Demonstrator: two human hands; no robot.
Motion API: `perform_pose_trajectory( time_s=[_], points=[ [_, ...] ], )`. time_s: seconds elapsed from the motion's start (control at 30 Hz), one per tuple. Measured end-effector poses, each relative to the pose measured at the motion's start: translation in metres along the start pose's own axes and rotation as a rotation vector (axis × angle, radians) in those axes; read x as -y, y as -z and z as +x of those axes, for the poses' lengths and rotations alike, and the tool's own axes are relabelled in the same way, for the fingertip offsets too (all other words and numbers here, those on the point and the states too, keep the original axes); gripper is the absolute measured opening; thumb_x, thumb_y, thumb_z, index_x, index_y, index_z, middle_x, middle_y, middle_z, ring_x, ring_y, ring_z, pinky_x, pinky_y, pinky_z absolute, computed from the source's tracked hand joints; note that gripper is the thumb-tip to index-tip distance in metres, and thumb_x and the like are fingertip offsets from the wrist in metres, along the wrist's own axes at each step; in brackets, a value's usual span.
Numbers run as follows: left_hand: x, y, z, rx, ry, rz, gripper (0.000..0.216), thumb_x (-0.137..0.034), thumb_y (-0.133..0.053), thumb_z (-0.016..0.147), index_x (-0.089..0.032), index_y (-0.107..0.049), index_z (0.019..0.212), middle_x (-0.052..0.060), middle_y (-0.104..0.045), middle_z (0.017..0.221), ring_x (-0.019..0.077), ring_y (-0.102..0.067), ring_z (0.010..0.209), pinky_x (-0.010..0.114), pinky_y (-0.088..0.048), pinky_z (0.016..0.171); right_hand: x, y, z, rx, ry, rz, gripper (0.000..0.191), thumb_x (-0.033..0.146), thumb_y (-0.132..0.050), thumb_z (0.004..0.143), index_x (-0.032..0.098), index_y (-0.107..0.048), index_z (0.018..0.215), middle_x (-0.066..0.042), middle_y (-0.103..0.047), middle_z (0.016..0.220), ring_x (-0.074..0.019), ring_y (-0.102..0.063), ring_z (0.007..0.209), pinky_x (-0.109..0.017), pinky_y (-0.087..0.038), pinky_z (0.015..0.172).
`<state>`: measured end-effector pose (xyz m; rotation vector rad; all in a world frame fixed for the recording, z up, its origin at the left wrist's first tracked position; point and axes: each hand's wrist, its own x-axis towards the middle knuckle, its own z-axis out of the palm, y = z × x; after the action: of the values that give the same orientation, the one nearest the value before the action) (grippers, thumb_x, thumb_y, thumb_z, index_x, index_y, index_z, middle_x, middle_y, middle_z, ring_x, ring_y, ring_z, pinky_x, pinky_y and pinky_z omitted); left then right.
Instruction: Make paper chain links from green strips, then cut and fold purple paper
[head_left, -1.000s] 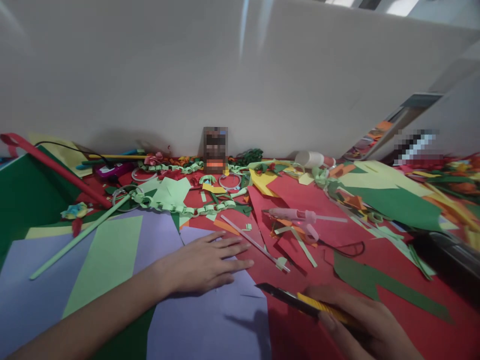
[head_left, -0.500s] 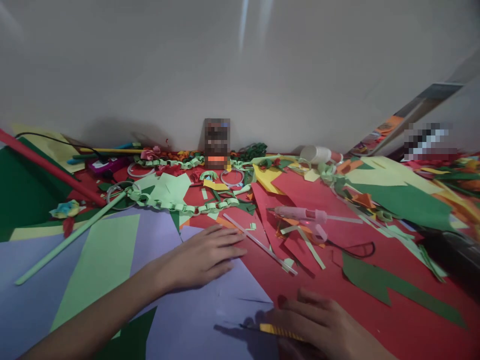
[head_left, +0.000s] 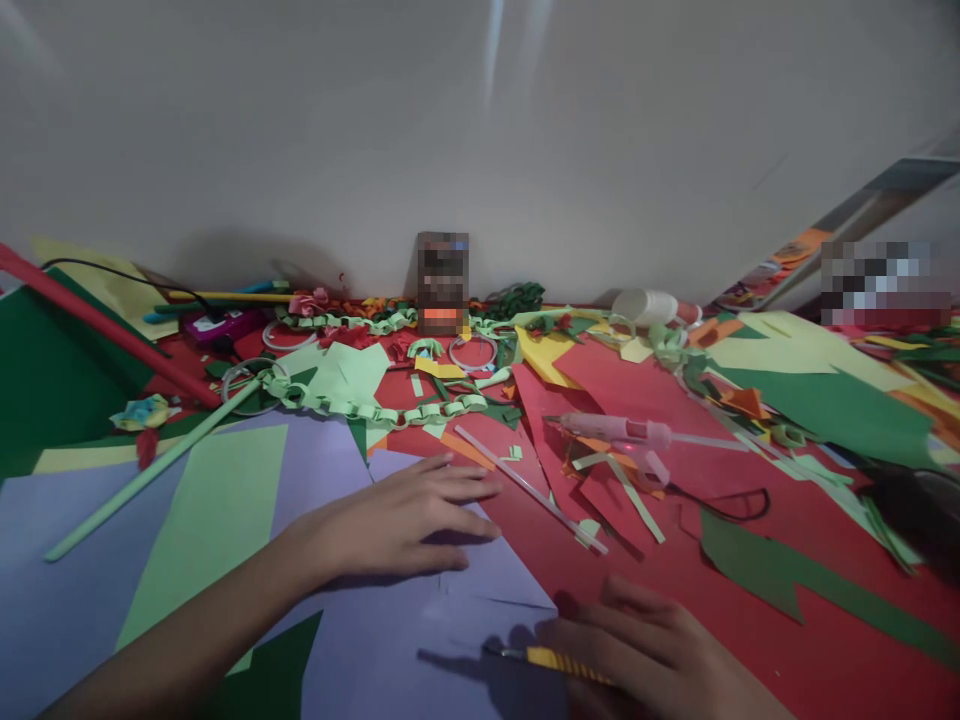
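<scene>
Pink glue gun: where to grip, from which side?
Best by the handle of the pink glue gun, coming from the near side, I'd say: the handle juts that way, while the nozzle points left and a clear stick pokes out the back.

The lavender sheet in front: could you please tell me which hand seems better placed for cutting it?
Probably the right hand: it grips the yellow cutter, front end over the lavender sheet, while the left hand lies palm down there, without a tool.
</scene>
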<state>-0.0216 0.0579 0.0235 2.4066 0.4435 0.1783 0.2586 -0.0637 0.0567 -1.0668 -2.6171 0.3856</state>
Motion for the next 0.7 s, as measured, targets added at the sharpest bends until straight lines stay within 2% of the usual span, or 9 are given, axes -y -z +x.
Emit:
perform_pose_trajectory(
  time_s=[0.13,0.33,0.5,0.7],
  points=[
    [0.001,0.003,-0.001,0.057,0.025,-0.001,0.042,-0.037,-0.062,0.101,-0.033,-0.06,0.143,0.005,-0.035,0.168,0.0267,-0.024,0.158,0.054,-0.023,0.127,-0.003,-0.014,0.004,0.002,-0.008,-0.048,0.042,0.006,-0.045,0.098,0.025,-0.063,0.131,-0.001,-0.077,0.087,-0.0152,-0.07,0.071,-0.028,-0.053,0.069],
    [0.003,0.003,-0.001,0.046,0.024,-0.047,0.045,-0.042,-0.063,0.1,-0.034,-0.059,0.144,0.004,-0.034,0.168,0.0262,-0.025,0.158,0.054,-0.021,0.128,-0.003,-0.019,0.014,0.024,0.043,-0.088,0.04,0.002,-0.039,0.098,0.019,-0.063,0.126,-0.001,-0.071,0.079,-0.0136,-0.061,0.06,-0.026,-0.045,0.06],
    [0.003,0.003,-0.001,0.058,0.046,-0.021,0.048,-0.047,-0.068,0.096,-0.035,-0.06,0.142,0.002,-0.033,0.169,0.0256,-0.024,0.158,0.051,-0.02,0.129,-0.005,-0.02,0.013,0.036,0.065,-0.109,0.043,-0.001,-0.035,0.098,0.016,-0.059,0.129,-0.003,-0.07,0.08,-0.0143,-0.06,0.061,-0.026,-0.043,0.06],
    [0.003,0.003,0.0,0.068,0.053,-0.035,0.048,-0.047,-0.068,0.096,-0.034,-0.06,0.142,0.003,-0.033,0.169,0.0263,-0.024,0.158,0.052,-0.02,0.129,-0.007,-0.024,0.009,0.055,0.025,-0.07,0.046,-0.003,-0.037,0.096,0.019,-0.059,0.13,-0.002,-0.07,0.082,-0.015,-0.062,0.065,-0.026,-0.046,0.063]
  ],
)
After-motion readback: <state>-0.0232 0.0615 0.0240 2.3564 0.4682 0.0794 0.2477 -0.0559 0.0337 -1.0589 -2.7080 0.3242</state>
